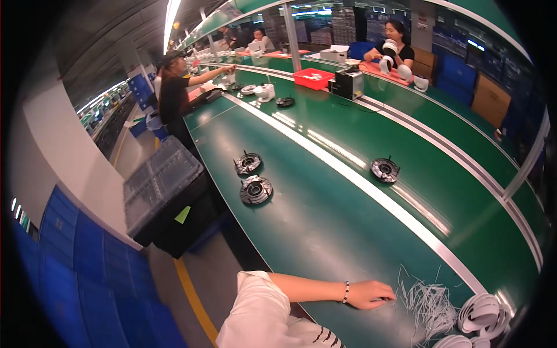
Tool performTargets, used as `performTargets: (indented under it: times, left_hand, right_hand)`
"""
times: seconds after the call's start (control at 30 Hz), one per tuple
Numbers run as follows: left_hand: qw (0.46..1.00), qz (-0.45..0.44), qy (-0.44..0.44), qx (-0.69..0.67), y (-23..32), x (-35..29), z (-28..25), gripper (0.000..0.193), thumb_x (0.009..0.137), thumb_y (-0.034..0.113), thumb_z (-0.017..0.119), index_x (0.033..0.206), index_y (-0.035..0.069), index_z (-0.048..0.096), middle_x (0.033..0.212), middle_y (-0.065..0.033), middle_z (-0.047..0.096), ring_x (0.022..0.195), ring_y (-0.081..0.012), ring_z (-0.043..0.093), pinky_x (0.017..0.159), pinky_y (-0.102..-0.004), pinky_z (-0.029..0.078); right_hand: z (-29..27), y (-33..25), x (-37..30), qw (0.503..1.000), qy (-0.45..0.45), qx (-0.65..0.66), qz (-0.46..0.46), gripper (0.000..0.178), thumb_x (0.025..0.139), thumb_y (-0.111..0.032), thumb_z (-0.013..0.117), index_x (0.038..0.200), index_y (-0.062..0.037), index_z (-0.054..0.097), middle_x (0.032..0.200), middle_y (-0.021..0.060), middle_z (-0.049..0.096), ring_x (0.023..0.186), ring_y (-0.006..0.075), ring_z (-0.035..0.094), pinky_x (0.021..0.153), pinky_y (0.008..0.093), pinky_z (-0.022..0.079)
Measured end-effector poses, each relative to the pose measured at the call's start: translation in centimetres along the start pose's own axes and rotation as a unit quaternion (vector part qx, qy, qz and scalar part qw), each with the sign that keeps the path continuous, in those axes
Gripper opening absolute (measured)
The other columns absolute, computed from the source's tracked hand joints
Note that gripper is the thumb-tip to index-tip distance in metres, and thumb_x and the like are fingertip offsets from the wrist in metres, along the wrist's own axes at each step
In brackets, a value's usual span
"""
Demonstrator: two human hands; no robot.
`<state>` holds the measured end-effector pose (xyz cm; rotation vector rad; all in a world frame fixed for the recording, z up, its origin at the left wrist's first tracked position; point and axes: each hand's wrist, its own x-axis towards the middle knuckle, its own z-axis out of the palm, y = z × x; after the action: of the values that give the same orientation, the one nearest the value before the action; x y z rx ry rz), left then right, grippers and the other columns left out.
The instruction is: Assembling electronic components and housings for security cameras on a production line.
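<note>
My left hand (371,294) lies palm down on the green worktop (301,232), with a beaded bracelet on the wrist. Its fingers are loosely bent, a small gap shows between thumb and fingers, and I see nothing in it. Just right of the fingertips is a loose heap of thin white strips (429,310). Beyond the heap, several white ring-shaped parts (483,313) are stacked at the lower right. Farther up the worktop are two round black parts with upright prongs, one nearer (256,190) and one behind it (248,163). My right hand is out of view.
A similar round part (385,169) sits on the green belt past the pale rail (354,185). Left of the worktop stand a lidded dark crate (162,180) and blue boxes (87,267). A red tray (313,79) is farther off. Other people work along the line.
</note>
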<state>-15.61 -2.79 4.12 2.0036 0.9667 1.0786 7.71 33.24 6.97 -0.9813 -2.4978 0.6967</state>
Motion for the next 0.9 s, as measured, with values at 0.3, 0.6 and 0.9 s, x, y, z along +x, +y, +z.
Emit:
performTargets:
  times: [0.3,0.6,0.9]
  left_hand:
    - [0.998,0.012,-0.031,-0.050,-0.2,1.3,-0.5,0.023,0.074,0.005,0.047,0.097,0.001,0.049,0.091,-0.0103,0.053,0.081,-0.0259,0.052,0.069,-0.0336,0.042]
    - [0.997,0.048,-0.048,-0.027,-1.2,0.7,-0.8,0.025,0.073,0.007,0.049,0.097,0.001,0.049,0.090,-0.0113,0.053,0.083,-0.0278,0.050,0.071,-0.0360,0.041]
    - [0.995,0.034,-0.063,-0.069,-0.7,0.6,-1.1,0.024,0.072,0.007,0.049,0.095,0.001,0.048,0.089,-0.0116,0.052,0.083,-0.0283,0.049,0.071,-0.0360,0.041]
  right_hand:
    - [0.6,1.6,-7.1,0.982,0.043,0.177,0.052,0.066,0.062,-0.017,0.062,0.120,-0.0024,0.036,0.116,0.0178,0.042,0.107,0.0308,0.040,0.093,0.0367,0.031]
    - [2.8,-0.1,-14.1,0.929,0.098,0.342,0.106,0.065,0.064,-0.020,0.061,0.121,-0.0027,0.035,0.117,0.0172,0.042,0.108,0.0303,0.040,0.094,0.0378,0.030]
    - [6.3,-4.5,-12.0,0.846,0.111,0.512,0.095,0.064,0.067,-0.023,0.060,0.122,-0.0030,0.034,0.118,0.0165,0.042,0.109,0.0297,0.039,0.094,0.0390,0.029]
